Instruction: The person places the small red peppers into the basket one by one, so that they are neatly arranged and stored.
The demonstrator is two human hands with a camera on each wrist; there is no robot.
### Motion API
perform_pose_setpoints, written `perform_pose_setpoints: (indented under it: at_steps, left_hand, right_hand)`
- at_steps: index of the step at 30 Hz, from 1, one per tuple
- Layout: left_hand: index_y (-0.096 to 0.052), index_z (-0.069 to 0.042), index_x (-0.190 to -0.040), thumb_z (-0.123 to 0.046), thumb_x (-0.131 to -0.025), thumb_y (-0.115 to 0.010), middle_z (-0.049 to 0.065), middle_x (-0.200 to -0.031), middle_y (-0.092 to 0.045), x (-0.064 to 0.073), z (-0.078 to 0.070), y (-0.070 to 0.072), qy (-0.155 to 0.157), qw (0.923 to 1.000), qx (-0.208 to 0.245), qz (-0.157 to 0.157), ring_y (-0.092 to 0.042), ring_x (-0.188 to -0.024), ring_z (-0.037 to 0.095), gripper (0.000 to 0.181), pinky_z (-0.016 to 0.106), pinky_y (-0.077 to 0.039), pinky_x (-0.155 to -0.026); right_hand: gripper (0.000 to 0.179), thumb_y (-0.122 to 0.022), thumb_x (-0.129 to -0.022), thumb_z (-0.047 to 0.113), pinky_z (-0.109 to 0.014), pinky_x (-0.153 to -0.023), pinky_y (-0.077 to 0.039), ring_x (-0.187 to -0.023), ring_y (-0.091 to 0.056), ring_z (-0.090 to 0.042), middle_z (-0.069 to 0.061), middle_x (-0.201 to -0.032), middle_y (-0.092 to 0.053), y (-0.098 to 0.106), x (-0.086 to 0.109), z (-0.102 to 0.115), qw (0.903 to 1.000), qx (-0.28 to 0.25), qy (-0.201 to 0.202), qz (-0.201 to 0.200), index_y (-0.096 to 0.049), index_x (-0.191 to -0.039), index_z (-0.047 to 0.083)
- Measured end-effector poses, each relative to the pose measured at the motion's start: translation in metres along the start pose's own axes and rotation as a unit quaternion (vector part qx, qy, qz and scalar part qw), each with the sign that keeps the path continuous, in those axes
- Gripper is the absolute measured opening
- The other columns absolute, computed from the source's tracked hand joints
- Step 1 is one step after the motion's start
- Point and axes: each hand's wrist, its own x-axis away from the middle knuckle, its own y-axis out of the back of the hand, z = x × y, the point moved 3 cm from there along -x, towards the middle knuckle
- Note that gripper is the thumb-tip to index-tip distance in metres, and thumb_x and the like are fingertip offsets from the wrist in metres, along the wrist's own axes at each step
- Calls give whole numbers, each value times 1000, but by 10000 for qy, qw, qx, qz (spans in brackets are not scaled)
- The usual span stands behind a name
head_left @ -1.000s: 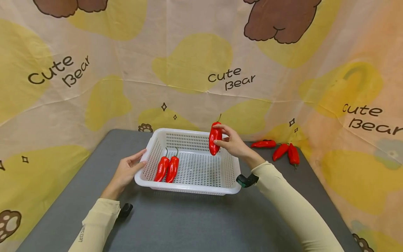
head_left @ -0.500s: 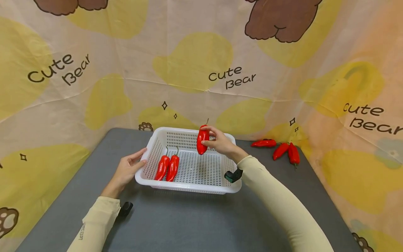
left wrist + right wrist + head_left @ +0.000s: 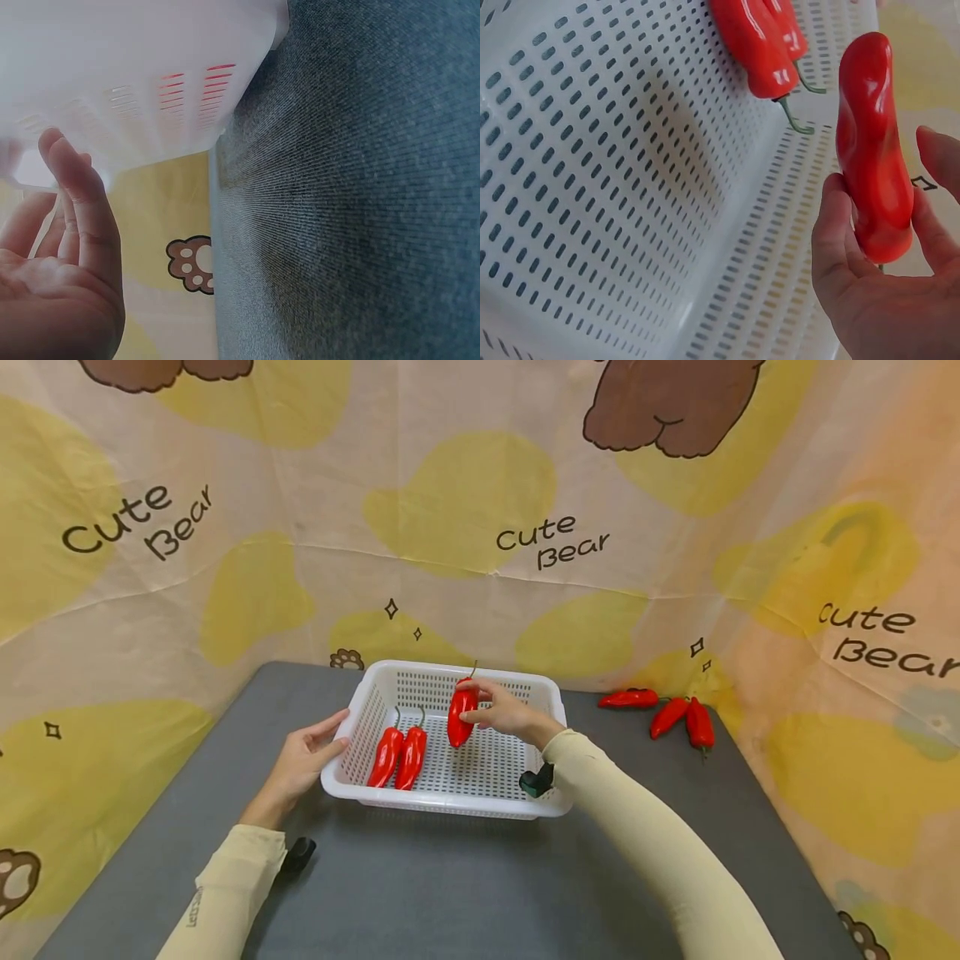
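My right hand (image 3: 504, 712) pinches a glossy red chili pepper (image 3: 462, 714) between thumb and fingers. The pepper stands nearly upright, stem up, above the floor of a white plastic basket (image 3: 450, 802). In the right wrist view the pepper (image 3: 874, 150) rises from between the fingertips. Two more red peppers (image 3: 386, 758) (image 3: 411, 758) lie side by side in the basket's left part, stems toward the back. My left hand (image 3: 302, 763) rests its thumb and fingertips against the basket's left rim; the left wrist view shows the fingers (image 3: 82, 195) extended up to the basket's side.
Several red peppers lie on the grey table (image 3: 450, 893) at the back right: one pepper (image 3: 628, 699) sideways by the wall, others (image 3: 669, 718) (image 3: 700, 725) close together. A printed cloth (image 3: 450, 527) hangs behind the table and along its right side.
My right hand has carried the pepper left and then lower, from over the basket's right part to its middle. The left hand stays at the left rim.
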Motion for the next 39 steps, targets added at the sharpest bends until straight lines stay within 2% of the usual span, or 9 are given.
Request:
perform_pose_setpoints:
  at_steps: [4,7,15,23,31,39]
  left_hand:
    - [-41,0,-153,-18,-101,-63,32,-151,-45,-1,1,0,-59,10000,67,-11,-63,-99,-9,59,18,-57,-80]
    - [-41,0,-152,-17,-101,-62,32,-151,-45,-1,1,0,-101,9999,94,-14,-63,-99,-9,58,18,-57,-80]
    - [-41,0,-153,-17,-101,-62,31,-151,-46,0,0,1,-114,9999,121,-29,-64,-99,-6,58,18,-57,-80]
    - [-41,0,-153,-17,-101,-62,30,-152,-45,1,0,0,-89,9999,68,-25,-63,-100,-9,58,18,-57,-80]
    - [-40,-2,-154,-19,-101,-62,30,-153,-45,0,-1,1,-46,10000,56,-32,-63,-98,-9,59,19,-57,-80]
    - [-41,0,-153,-18,-100,-63,32,-150,-46,0,-1,-1,-89,9999,47,-61,-64,-98,-8,59,18,-58,-78]
  right_hand:
    - [57,-69,-95,12,-54,-106,-50,-128,-53,-34,-18,-147,-48,-4,-3,-4,9998,84,-146,96,-49,-149,15]
    - [59,-70,-94,12,-54,-109,-47,-128,-52,-33,-16,-145,-48,-7,-5,-6,9989,53,-353,307,-50,-149,16]
    - [60,-70,-94,10,-50,-108,-49,-120,-56,-28,-16,-139,-51,-19,-8,-5,9953,258,-557,745,-49,-150,14]
    - [63,-70,-94,15,-48,-109,-49,-122,-56,-27,-14,-147,-47,-30,-7,-4,9864,342,-852,1361,-46,-152,15]
    - [58,-68,-96,19,-45,-107,-51,-114,-60,-24,-11,-147,-48,-36,-13,-6,9761,330,-1141,1822,-50,-150,16]
    - [57,-67,-96,28,-47,-109,-49,-119,-62,-34,-10,-141,-55,-41,-16,-10,9682,306,-1425,2033,-50,-150,17]
